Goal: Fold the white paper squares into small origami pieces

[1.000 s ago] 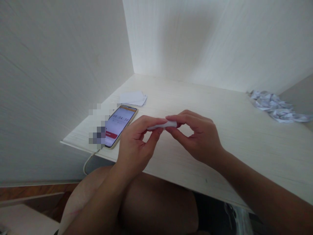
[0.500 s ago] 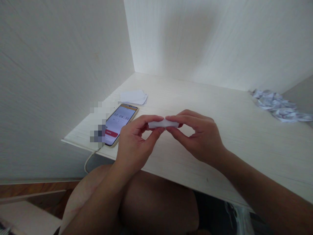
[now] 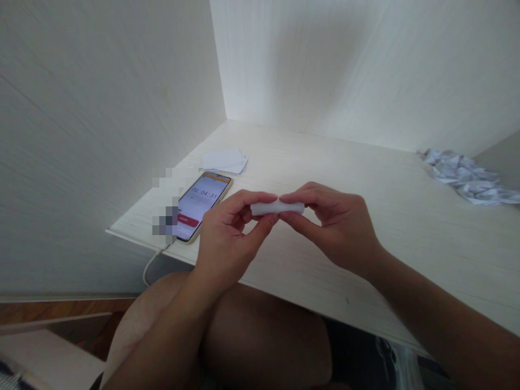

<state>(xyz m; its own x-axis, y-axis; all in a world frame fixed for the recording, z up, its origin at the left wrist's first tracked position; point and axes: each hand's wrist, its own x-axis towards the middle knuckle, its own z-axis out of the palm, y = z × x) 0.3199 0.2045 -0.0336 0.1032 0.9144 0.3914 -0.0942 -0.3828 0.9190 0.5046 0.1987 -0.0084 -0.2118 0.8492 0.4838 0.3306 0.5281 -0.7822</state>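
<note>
A small white roll of paper (image 3: 291, 208) is held level above the front part of the desk, between both hands. My left hand (image 3: 231, 233) pinches its left half between thumb and fingers. From the other side, my right hand (image 3: 335, 225) grips the right half the same way, and the fingertips of the two hands nearly meet at the middle. Parts of the roll are hidden behind the fingertips.
Left of my hands lies a phone (image 3: 205, 197) showing a running timer, with a white cable (image 3: 147, 271) hanging off the desk edge. Behind it are several white paper slips (image 3: 223, 160). Crumpled paper strips (image 3: 467, 176) lie at the far right on the white desk (image 3: 385, 216).
Both hands keep their pinch on the paper, which now looks rounder and more like a tube. The phone timer has gone from 04:30 to 04:31. The whole view has shifted slightly.
</note>
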